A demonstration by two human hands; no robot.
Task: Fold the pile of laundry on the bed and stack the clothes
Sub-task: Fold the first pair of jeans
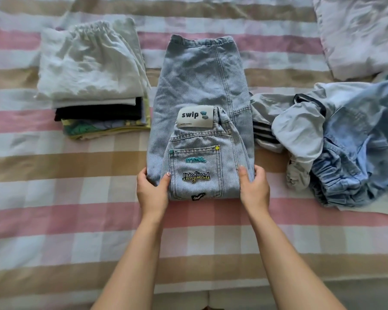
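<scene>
Head view: at frame centre, the folded pale jeans (199,86) lie on the checked bed (54,220), waistband label facing up. The left grip (151,192) and right grip (254,187) each clasp a lower corner, thumbs on top. A stack of folded clothes (90,86) sits upper left; the unfolded pile (349,139) lies at right, a pillow (358,32) upper right.

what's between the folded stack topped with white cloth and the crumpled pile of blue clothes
In the head view, the partly folded light-blue denim jeans lie there, gripped by the left hand and right hand.
</scene>
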